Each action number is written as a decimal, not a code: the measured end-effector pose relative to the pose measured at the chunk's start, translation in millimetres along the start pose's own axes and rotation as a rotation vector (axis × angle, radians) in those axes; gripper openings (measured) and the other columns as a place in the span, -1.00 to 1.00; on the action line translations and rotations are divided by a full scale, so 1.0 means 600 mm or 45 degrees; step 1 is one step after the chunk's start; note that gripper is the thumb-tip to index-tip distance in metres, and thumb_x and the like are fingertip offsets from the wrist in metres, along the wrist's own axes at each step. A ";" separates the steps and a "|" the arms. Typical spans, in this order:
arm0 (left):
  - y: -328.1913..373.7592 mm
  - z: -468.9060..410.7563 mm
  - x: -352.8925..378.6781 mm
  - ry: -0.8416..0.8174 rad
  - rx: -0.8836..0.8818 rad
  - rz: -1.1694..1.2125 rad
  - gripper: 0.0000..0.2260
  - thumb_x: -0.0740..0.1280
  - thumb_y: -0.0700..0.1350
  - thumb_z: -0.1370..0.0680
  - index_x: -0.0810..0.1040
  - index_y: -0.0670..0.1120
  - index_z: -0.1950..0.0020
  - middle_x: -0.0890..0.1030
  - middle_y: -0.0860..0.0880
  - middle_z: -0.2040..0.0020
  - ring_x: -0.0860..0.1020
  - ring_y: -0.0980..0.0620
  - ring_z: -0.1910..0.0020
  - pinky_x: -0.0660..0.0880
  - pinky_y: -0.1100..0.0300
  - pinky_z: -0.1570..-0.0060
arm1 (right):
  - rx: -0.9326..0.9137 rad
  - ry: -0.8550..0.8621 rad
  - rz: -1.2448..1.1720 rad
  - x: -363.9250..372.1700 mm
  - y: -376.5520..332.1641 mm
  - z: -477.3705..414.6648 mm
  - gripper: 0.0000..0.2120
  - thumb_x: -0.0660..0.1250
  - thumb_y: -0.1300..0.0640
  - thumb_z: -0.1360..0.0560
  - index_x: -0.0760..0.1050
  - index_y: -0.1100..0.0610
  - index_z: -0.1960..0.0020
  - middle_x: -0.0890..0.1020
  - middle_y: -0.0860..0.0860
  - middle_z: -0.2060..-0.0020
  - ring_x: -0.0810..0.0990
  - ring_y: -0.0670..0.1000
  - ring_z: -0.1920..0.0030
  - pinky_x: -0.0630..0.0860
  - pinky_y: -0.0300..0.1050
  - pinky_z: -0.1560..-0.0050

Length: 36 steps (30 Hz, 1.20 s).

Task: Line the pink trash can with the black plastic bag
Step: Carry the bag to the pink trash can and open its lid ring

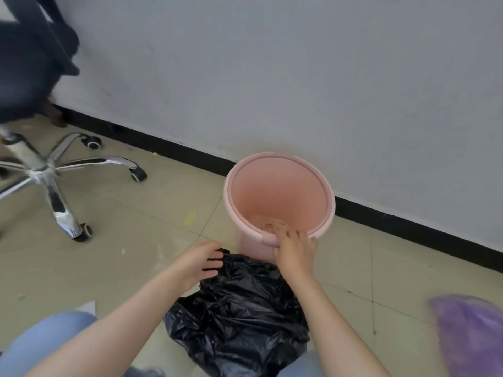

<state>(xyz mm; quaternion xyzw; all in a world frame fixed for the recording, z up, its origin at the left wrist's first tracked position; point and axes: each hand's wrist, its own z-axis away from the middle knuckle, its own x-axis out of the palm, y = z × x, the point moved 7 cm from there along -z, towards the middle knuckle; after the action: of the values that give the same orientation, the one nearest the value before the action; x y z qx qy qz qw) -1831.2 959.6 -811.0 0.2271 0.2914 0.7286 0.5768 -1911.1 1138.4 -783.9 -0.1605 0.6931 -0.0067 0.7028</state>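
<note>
The pink trash can [277, 172] stands upright on the tiled floor next to the wall, with some debris at its bottom. My right hand [295, 250] grips its near rim, fingers curled over the edge. The black plastic bag [239, 308] lies crumpled on the floor just in front of the can, between my knees. My left hand [200, 261] hovers at the bag's top left corner with fingers spread, touching or nearly touching the plastic; I cannot tell which.
An office chair with a chrome star base [46, 172] stands at the left. A purple plastic bag [471, 333] lies at the lower right. The grey wall with a black baseboard [408, 227] runs right behind the can.
</note>
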 end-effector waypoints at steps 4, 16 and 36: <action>0.026 -0.032 0.018 -0.100 -0.051 0.282 -0.67 0.19 -0.12 -0.58 0.33 -0.18 -0.33 0.47 -0.23 -0.16 0.47 -0.15 -0.11 0.45 0.03 -0.05 | 0.011 0.025 -0.021 0.003 -0.015 0.014 -0.65 0.26 0.20 -0.49 0.43 0.01 -0.26 0.54 0.06 -0.23 0.37 0.14 -0.26 0.22 0.13 -0.21; 0.077 -0.105 0.034 -0.160 0.048 0.446 -0.86 0.21 -0.37 -0.53 0.39 -0.17 0.18 0.52 -0.22 0.04 0.54 -0.17 0.04 0.48 -0.03 -0.04 | 0.084 -0.205 0.108 0.005 -0.026 0.007 -0.64 0.16 0.10 -0.55 0.32 -0.02 -0.34 0.47 0.06 -0.27 0.26 0.11 -0.35 0.17 0.13 -0.28; 0.079 -0.119 0.027 -0.273 0.041 0.364 -0.85 0.18 -0.41 -0.53 0.40 -0.21 0.18 0.53 -0.24 0.07 0.55 -0.14 0.09 0.49 -0.02 -0.07 | -0.006 -0.175 -0.023 -0.041 -0.032 0.008 -0.80 0.28 0.11 -0.50 0.51 0.09 -0.10 0.60 0.13 0.06 0.44 0.16 -0.13 0.26 -0.03 0.07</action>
<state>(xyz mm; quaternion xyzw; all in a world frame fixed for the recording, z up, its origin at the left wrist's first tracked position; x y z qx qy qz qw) -1915.9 955.9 -830.4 0.3518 0.2047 0.7699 0.4915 -1903.6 1127.0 -755.6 -0.1682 0.6417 -0.0004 0.7482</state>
